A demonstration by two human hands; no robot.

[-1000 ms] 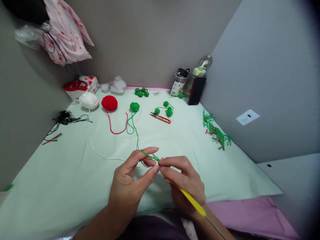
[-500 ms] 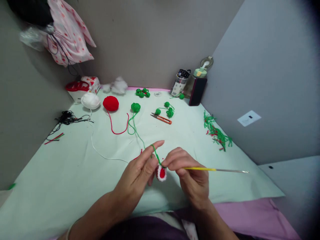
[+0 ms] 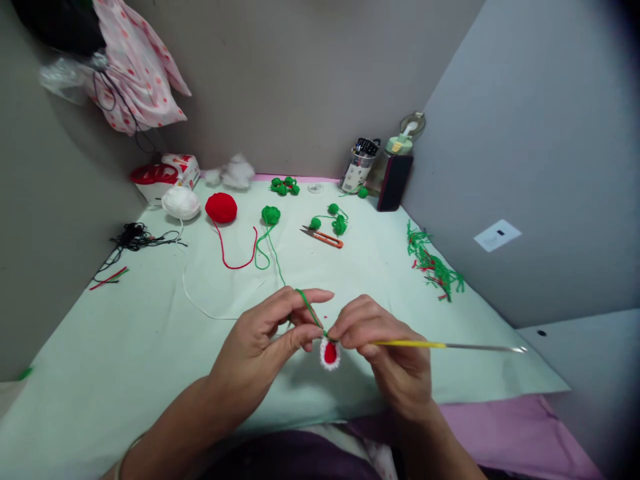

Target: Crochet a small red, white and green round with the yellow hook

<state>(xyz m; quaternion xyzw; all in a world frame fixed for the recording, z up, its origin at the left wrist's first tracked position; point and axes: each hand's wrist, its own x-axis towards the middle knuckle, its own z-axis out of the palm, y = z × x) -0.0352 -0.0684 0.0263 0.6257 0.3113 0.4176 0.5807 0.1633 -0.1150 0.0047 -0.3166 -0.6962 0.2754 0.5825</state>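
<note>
A small oval crochet piece (image 3: 330, 353), red in the middle with a white edge, hangs between my hands. My left hand (image 3: 273, 337) pinches its top between thumb and fingers, and green yarn (image 3: 306, 303) passes over the index finger down to the piece. My right hand (image 3: 383, 340) grips a crochet hook (image 3: 413, 344) with a yellow handle; its bare metal end points right. The fingertips of that hand meet the top of the piece and hide the hook's working end. From a green yarn ball (image 3: 271, 215) the strand runs to my left hand.
A red yarn ball (image 3: 221, 208) and white yarn ball (image 3: 181, 203) sit at back left. Orange thread snips (image 3: 323, 237) lie mid-table near small green balls (image 3: 339, 224). A phone (image 3: 395, 183) leans at back right. Yarn scraps (image 3: 435, 267) lie along the right side.
My right hand and the hook have shifted slightly right and down. My left hand has turned, its thumb now nearer the top of the piece, which has moved a little right.
</note>
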